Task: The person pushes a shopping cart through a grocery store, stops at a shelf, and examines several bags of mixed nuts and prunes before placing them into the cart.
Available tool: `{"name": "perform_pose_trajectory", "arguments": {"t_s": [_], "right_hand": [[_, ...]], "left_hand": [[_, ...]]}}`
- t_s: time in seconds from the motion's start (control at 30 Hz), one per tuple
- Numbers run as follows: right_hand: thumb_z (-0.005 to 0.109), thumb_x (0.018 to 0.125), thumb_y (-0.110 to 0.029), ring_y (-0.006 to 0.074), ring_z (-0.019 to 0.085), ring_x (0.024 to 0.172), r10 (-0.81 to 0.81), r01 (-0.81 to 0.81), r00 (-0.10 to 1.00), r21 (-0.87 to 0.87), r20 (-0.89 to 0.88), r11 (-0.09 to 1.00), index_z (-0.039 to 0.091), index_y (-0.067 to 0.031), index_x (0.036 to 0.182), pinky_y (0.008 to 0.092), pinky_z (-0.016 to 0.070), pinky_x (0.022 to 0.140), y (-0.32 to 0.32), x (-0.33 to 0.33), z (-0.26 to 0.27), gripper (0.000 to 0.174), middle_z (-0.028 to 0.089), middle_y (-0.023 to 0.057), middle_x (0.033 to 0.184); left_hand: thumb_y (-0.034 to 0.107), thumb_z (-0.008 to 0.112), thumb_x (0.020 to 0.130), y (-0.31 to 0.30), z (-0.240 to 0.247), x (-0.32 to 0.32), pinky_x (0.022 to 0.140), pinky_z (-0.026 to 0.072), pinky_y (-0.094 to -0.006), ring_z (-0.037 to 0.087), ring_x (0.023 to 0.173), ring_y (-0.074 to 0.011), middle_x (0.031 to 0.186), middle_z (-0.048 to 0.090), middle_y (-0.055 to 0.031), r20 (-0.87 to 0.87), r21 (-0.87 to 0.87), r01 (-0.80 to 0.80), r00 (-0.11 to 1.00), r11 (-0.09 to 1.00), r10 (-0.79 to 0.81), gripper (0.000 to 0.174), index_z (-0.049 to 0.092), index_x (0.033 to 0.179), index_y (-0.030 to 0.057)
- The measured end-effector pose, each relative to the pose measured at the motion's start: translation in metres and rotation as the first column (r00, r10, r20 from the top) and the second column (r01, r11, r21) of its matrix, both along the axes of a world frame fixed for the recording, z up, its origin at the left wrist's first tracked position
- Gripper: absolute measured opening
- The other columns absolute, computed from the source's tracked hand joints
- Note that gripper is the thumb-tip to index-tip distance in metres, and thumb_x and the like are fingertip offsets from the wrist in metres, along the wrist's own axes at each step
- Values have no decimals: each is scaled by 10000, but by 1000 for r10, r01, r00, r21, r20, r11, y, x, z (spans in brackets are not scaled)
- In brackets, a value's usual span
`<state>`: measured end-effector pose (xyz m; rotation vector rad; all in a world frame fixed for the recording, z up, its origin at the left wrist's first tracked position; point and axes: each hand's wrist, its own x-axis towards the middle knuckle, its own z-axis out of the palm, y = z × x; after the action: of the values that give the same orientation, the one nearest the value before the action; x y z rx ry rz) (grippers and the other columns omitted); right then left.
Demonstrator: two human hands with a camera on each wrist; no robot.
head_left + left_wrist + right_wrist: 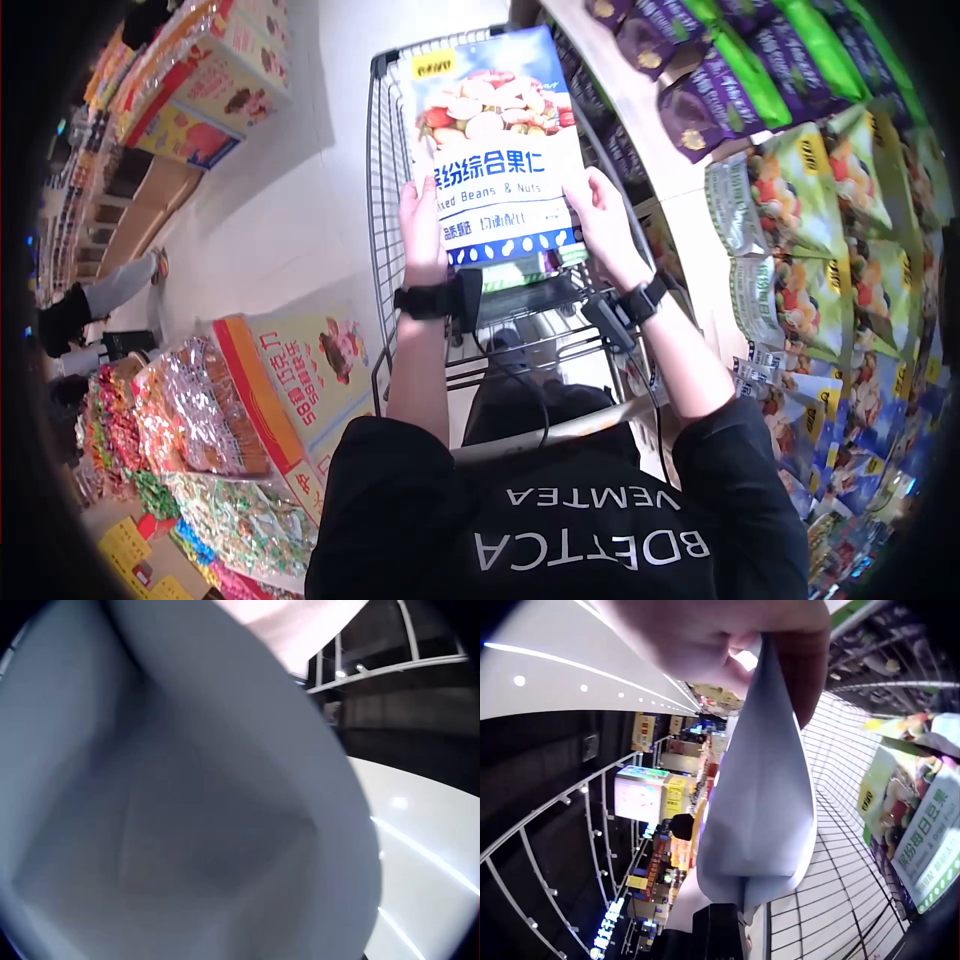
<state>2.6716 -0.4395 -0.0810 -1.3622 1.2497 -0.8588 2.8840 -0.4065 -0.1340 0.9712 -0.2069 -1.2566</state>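
Observation:
A large blue and white bag of mixed beans and nuts [495,150] is held face up over a shopping cart. My left hand [422,228] grips its left edge near the lower corner, thumb on the printed front. On the opposite edge, my right hand [605,222] pinches the bag between thumb and fingers. The bag's pale grey underside [172,817] fills most of the left wrist view. Seen from the right wrist, the bag [761,780] hangs edge-on beneath the right hand [727,637], its folded base toward the camera.
The wire cart [385,130] surrounds the bag, and a green and white snack bag [926,832] lies inside it. Shelves of green nut bags [800,200] and purple bags [720,100] line the right. Candy boxes [310,390] stand at left; a person's leg [120,285] shows beyond.

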Motion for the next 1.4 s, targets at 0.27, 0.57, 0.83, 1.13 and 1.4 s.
{"name": "perform_pose_trajectory", "arguments": {"t_s": [0.27, 0.57, 0.83, 1.13, 1.4], "right_hand": [[655, 801, -89, 93, 586, 872, -15, 90, 936, -199, 351, 976, 496, 0, 1154, 249, 481, 771, 132, -139, 187, 397, 601, 53, 1007], [667, 761, -63, 90, 604, 792, -636, 673, 737, -334, 229, 660, 618, 14, 932, 249, 487, 719, 393, -335, 198, 194, 651, 43, 848], [675, 757, -75, 89, 597, 773, -951, 931, 282, -278, 131, 238, 622, 9, 897, 241, 472, 710, 535, -449, 124, 172, 649, 34, 837], [706, 727, -83, 89, 593, 729, -992, 971, 118, -213, 44, 106, 648, 16, 880, 240, 469, 668, 559, -527, 8, 191, 659, 44, 811], [694, 726, -39, 91, 591, 721, -982, 988, 24, -155, 188, -5, 658, 22, 875, 239, 469, 666, 555, -533, -9, 165, 660, 52, 802]], "left_hand": [[120, 482, 922, 83, 212, -108, 727, 466, -244, 575, 836, -101, 963, 585, -65, 346, -540, 247, 937, 804, -56, 185, 441, 1082, 35], [38, 555, 868, 235, 250, -336, 795, 419, -236, 545, 872, -118, 1004, 571, -61, 590, -405, 812, 583, 421, -558, 244, 474, 1095, 6], [-1, 577, 841, 306, 172, -528, 800, 419, -219, 547, 906, -89, 1001, 591, -43, 479, -330, 941, 232, 72, -847, 256, 489, 1081, 11], [-7, 560, 835, 342, 66, -627, 767, 423, -234, 562, 865, -113, 954, 602, -84, 510, -249, 953, 282, 174, -812, 150, 486, 965, -1], [3, 571, 841, 349, 51, -641, 830, 397, -247, 538, 937, -126, 1001, 584, -79, 460, -213, 950, 304, 229, -834, 169, 449, 957, 18]]}}
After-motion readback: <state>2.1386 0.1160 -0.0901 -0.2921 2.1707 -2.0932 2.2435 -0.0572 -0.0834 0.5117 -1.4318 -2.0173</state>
